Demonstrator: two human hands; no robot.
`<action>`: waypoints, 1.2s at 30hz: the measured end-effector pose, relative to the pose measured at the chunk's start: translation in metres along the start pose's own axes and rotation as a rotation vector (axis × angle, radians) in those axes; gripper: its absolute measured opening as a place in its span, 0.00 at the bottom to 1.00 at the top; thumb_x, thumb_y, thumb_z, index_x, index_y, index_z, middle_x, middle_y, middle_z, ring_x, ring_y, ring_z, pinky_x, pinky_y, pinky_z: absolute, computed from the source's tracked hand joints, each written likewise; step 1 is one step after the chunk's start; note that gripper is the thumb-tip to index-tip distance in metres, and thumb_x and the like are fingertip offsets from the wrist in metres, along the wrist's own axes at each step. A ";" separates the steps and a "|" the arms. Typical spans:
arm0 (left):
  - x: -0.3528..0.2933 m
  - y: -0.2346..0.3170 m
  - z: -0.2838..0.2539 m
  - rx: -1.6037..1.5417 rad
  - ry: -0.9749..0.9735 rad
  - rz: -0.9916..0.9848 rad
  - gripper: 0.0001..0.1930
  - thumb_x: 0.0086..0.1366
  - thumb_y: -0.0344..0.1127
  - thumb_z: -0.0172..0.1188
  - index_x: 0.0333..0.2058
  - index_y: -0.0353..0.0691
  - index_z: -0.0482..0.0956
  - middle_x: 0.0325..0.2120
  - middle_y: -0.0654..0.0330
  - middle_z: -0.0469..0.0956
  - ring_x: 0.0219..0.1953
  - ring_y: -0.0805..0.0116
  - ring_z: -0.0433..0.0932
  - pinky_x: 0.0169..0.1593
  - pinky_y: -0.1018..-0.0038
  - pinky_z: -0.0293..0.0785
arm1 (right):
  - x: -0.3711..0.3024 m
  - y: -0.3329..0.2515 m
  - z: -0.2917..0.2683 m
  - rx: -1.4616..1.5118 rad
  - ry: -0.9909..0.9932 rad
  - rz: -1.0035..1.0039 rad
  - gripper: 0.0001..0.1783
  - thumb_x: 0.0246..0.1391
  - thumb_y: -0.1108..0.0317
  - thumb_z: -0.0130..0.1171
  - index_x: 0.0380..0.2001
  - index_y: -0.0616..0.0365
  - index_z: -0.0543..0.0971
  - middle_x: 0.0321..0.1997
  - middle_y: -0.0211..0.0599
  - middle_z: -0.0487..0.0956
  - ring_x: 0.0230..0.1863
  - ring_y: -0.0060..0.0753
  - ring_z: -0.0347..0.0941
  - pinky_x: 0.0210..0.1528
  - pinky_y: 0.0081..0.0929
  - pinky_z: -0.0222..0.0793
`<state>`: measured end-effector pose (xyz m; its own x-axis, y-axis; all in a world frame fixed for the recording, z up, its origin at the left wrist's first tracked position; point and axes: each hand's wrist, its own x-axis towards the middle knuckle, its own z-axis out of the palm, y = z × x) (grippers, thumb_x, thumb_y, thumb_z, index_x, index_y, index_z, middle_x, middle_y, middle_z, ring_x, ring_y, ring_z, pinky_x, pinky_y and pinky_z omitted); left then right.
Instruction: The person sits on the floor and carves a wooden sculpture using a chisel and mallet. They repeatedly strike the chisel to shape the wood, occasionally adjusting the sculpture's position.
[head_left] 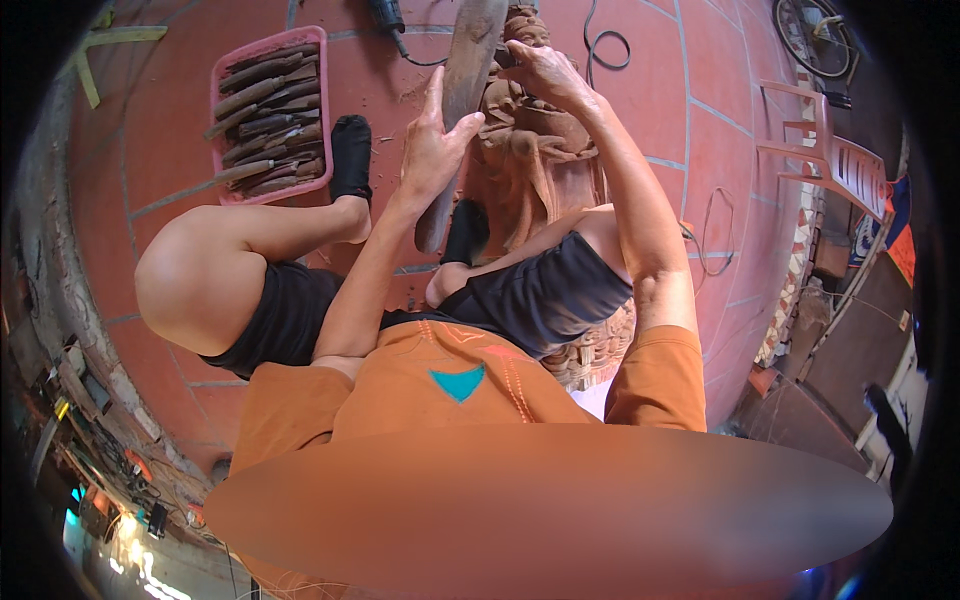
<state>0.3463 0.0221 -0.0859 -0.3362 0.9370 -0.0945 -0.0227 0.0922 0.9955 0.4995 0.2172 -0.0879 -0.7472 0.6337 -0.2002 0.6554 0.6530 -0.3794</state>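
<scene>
A long, flat, dark wooden club [474,62] runs from the top edge down toward my feet. My left hand [436,150] lies around its middle, forefinger along one side and thumb along the other; the remaining fingers are hidden. Right beside it, a carved brown wooden statue of a robed figure [545,140] lies with its head away from me. Over the statue's head and chest reaches my right hand [545,75], fingers bent and apart, with nothing visible in them. Its fingertips come close to the club's edge; whether they touch it is unclear.
A pink plastic basket [327,110] full of wooden-handled carving tools [265,110] stands left of my foot. Beyond lies a corded power tool [388,18]. A woven seat [590,355] shows by my thigh. A pink plastic chair [835,150] and a bicycle wheel [815,35] stand right.
</scene>
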 end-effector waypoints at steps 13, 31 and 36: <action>0.007 -0.005 -0.004 -0.048 -0.041 0.002 0.38 0.69 0.34 0.65 0.72 0.32 0.57 0.54 0.54 0.78 0.53 0.73 0.76 0.57 0.76 0.72 | -0.001 0.009 -0.002 0.042 0.010 -0.037 0.19 0.60 0.57 0.66 0.43 0.60 0.74 0.35 0.55 0.82 0.41 0.64 0.78 0.40 0.52 0.71; 0.002 0.002 -0.006 -0.006 -0.027 -0.010 0.41 0.67 0.39 0.66 0.71 0.29 0.55 0.60 0.48 0.74 0.58 0.65 0.75 0.63 0.72 0.69 | -0.010 0.039 -0.018 0.077 0.074 0.126 0.22 0.59 0.56 0.66 0.52 0.54 0.78 0.36 0.44 0.84 0.38 0.42 0.80 0.44 0.40 0.72; 0.002 0.008 0.002 -0.091 -0.044 0.038 0.41 0.68 0.34 0.64 0.72 0.27 0.51 0.62 0.46 0.73 0.61 0.63 0.74 0.66 0.69 0.67 | -0.009 0.043 -0.015 0.124 0.065 0.092 0.20 0.60 0.57 0.66 0.51 0.54 0.78 0.35 0.43 0.83 0.36 0.40 0.78 0.43 0.38 0.71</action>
<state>0.3473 0.0259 -0.0777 -0.2973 0.9532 -0.0550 -0.0967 0.0273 0.9949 0.5360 0.2453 -0.0888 -0.6737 0.7163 -0.1818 0.6989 0.5377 -0.4716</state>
